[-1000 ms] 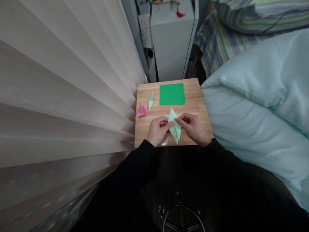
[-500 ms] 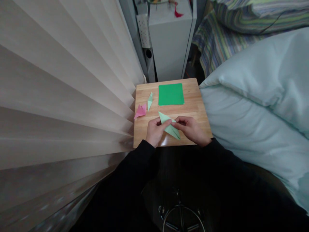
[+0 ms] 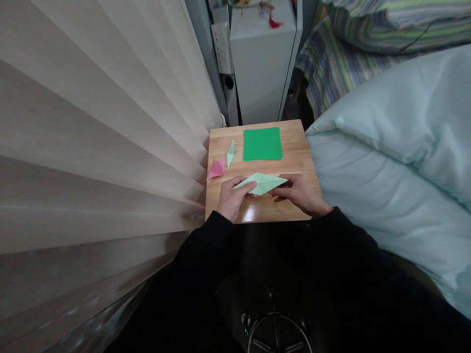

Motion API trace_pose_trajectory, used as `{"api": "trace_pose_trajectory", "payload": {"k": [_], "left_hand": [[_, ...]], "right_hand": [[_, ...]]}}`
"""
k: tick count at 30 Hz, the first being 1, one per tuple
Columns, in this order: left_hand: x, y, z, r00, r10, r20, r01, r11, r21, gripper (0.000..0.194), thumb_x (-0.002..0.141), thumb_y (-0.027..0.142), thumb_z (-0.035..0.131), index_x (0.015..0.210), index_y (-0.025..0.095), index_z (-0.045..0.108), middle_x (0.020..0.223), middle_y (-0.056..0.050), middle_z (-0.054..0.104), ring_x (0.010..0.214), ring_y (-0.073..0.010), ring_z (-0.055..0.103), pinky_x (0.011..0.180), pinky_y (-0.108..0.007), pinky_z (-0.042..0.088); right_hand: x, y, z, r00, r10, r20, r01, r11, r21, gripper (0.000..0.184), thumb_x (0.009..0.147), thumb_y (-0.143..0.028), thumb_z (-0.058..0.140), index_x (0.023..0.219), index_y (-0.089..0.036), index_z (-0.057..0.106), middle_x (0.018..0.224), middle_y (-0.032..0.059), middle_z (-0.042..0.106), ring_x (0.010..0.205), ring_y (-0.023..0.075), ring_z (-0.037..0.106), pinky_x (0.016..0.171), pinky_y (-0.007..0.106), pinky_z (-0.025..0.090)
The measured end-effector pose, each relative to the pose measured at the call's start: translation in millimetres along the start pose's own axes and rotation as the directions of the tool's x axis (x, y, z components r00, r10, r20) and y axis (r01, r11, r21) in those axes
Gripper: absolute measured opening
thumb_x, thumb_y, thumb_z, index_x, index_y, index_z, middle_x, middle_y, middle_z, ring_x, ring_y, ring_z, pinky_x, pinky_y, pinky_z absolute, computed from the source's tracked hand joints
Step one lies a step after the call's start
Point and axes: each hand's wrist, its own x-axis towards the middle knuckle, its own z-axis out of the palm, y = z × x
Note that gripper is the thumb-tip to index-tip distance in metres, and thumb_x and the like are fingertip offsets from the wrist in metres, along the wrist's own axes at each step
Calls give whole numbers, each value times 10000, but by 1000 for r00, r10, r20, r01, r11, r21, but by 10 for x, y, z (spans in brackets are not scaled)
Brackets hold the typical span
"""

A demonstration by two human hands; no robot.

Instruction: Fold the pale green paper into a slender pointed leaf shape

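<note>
Your left hand (image 3: 230,200) holds the large pale-green folded paper (image 3: 262,183) by its left end: the thumb (image 3: 250,186) presses on the upper face and the other fingers are narrowed beneath it. Your right hand (image 3: 301,194) is at the pointed right end, fingers curled against the paper – whether they pinch it, you cannot tell from this view. The paper lies lengthwise from left to right, over the near part of the tabletop (image 3: 298,152).

On the far part of the tabletop, locate the flat green paper (image 3: 262,144). To its left is the small pale-green folded paper (image 3: 230,155); the pink folded paper (image 3: 216,168) sits nearer, by the left edge. A curtain (image 3: 121,127) borders the tabletop on the left – pale-blue bedding (image 3: 371,166) on the right.
</note>
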Motion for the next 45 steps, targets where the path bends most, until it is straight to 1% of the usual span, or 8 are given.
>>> {"api": "trace_pose_trajectory", "payload": {"k": [7,12,19,22,26,31,35,45], "left_hand": [[-45,24,39,997,-77,-14,74,984,-161,353,543,282,951,763,125,724,868,-29,719,806,-137,672,762,-285,580],[-46,-30,12,974,-92,208,59,985,162,323,623,355,918,734,124,721,701,-6,666,654,-116,573,648,-265,458],[-27,-87,-10,954,-105,280,20,957,290,350,630,430,907,710,137,734,672,-8,662,624,-121,548,640,-272,401],[-21,-131,-12,971,-81,223,20,964,264,343,639,428,903,651,146,708,631,5,625,606,-114,525,635,-272,397],[-29,-145,-1,995,-57,84,43,987,156,338,638,407,903,610,148,688,584,18,581,567,-95,483,590,-257,364],[-49,-133,24,986,-125,110,120,991,52,329,636,425,899,635,144,727,640,-19,653,592,-118,548,617,-270,422],[-29,-151,45,995,-31,93,18,990,137,350,677,455,872,623,137,734,580,5,606,581,-104,500,608,-251,382],[-45,-137,41,995,91,49,-96,990,103,347,753,464,792,686,131,722,648,6,627,639,-113,536,665,-247,430]], "right_hand": [[-20,12,69,998,-24,53,12,976,217,401,724,-311,860,1093,-227,728,1115,58,725,927,181,672,655,267,575],[26,70,71,990,-57,-129,73,989,128,279,748,-425,834,769,-178,706,716,-3,651,597,106,532,542,253,446],[31,70,49,980,-154,-123,139,982,-125,467,863,-504,681,531,-201,554,515,-25,498,527,116,424,536,297,312],[12,42,93,976,-173,-135,151,975,-162,478,880,-555,646,565,-204,568,545,-23,501,556,128,437,555,298,335],[-13,7,137,988,-152,12,152,972,-178,390,808,-541,746,670,-190,645,637,-10,578,624,145,498,600,294,391],[-9,33,113,984,-171,37,175,961,-212,339,844,-471,724,671,-194,633,653,-9,609,636,153,529,629,300,423],[-2,57,104,983,-175,52,182,949,-259,291,878,-465,693,836,-178,720,774,29,709,719,191,603,679,323,464],[-35,-30,197,975,-213,-60,202,968,-147,330,819,-501,734,705,-197,677,671,10,660,635,158,563,628,302,454]]}}
